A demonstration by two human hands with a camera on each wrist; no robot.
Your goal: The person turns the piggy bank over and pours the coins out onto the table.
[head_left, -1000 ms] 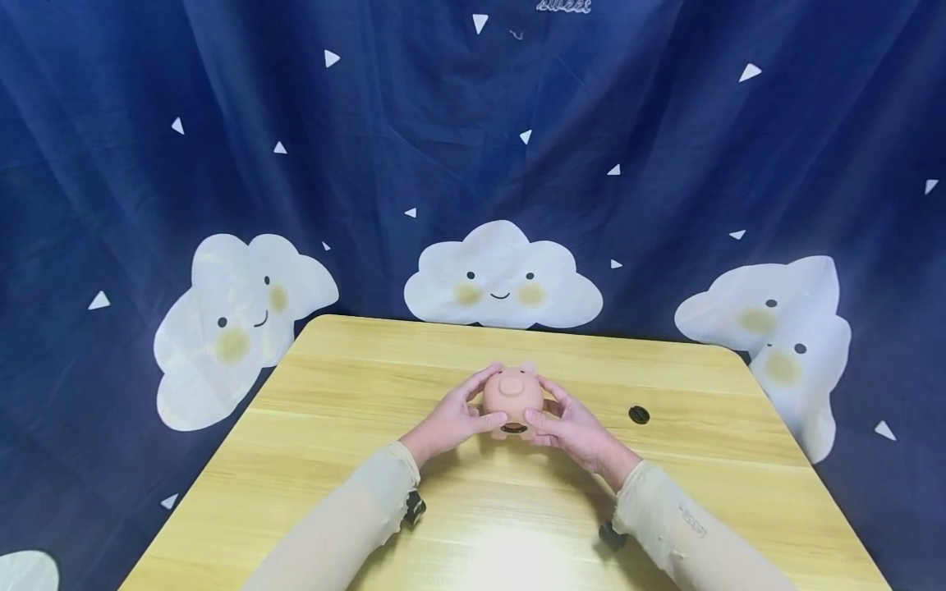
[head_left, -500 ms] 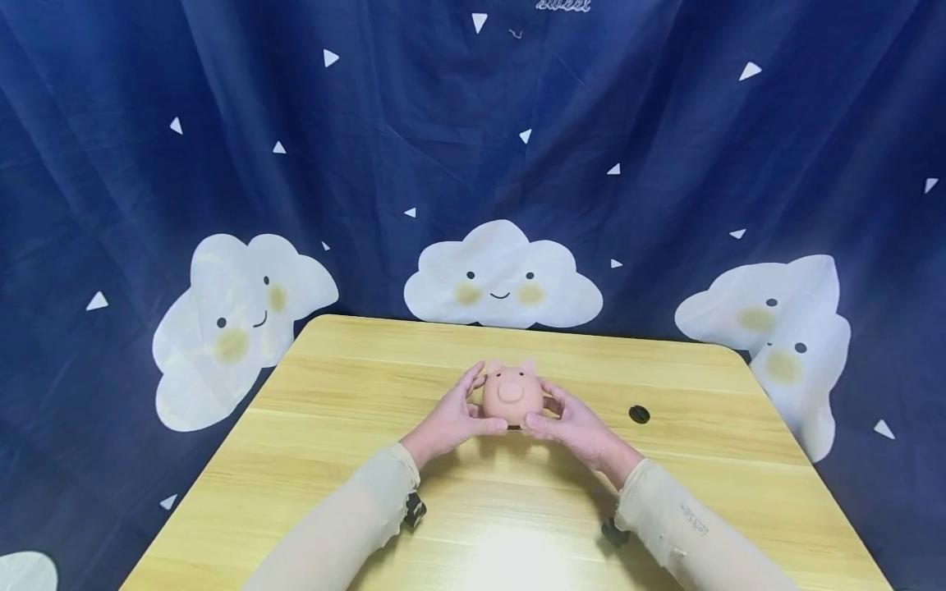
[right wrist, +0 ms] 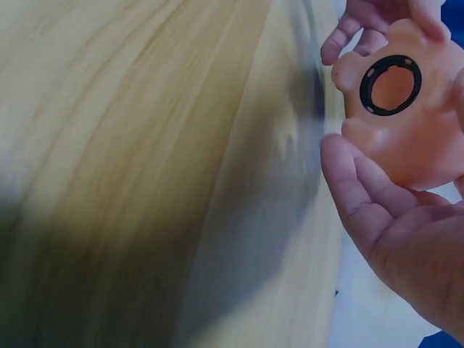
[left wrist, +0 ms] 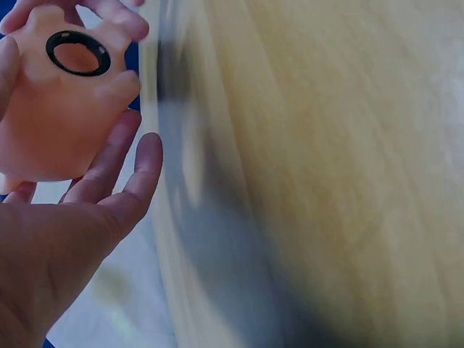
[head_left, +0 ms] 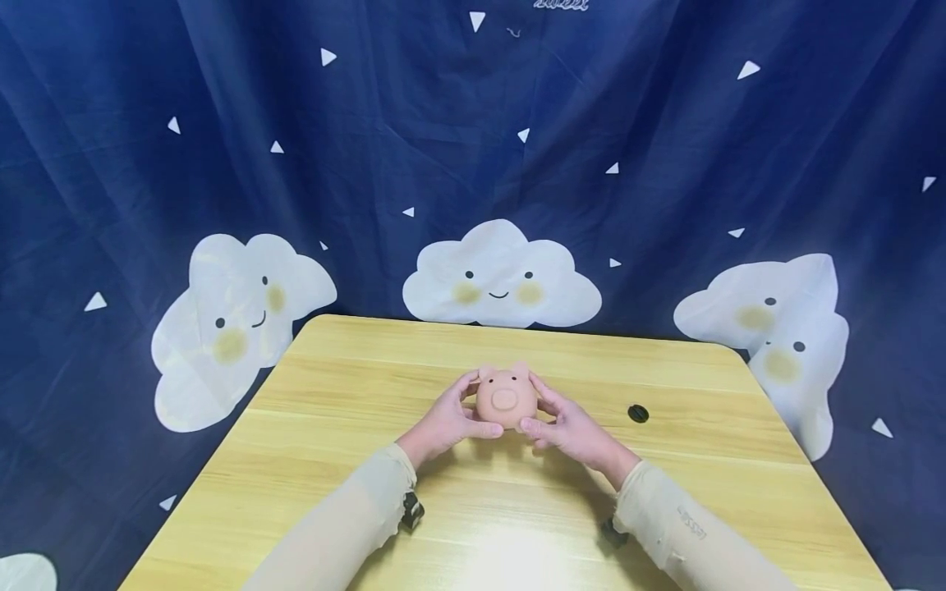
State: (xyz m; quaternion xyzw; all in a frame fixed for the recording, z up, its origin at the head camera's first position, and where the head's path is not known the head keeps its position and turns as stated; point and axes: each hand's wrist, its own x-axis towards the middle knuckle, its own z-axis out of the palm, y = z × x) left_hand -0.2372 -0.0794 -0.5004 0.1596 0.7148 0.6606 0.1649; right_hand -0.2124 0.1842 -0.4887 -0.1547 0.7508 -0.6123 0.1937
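Both hands hold a pink piggy bank (head_left: 506,400) over the middle of the table, its snout and eyes facing me in the head view. My left hand (head_left: 448,420) grips one side, thumb low on the front and fingers behind. On the opposite side my right hand (head_left: 572,427) grips it the same way. Both wrist views show its underside, with stubby feet and a round hole edged by a black ring (left wrist: 78,53); through the hole the inside looks pink. A black round cap (head_left: 639,414) lies on the table to the right of my right hand.
The light wooden table (head_left: 355,369) has rounded far corners. Behind it hangs a dark blue curtain (head_left: 443,123) printed with white clouds and small triangles. A bright glare spot lies on the near part of the tabletop.
The piggy bank has tilted, so its face turns more toward me and the black ring has gone from the head view. It has also shifted slightly left; the cap stays put.
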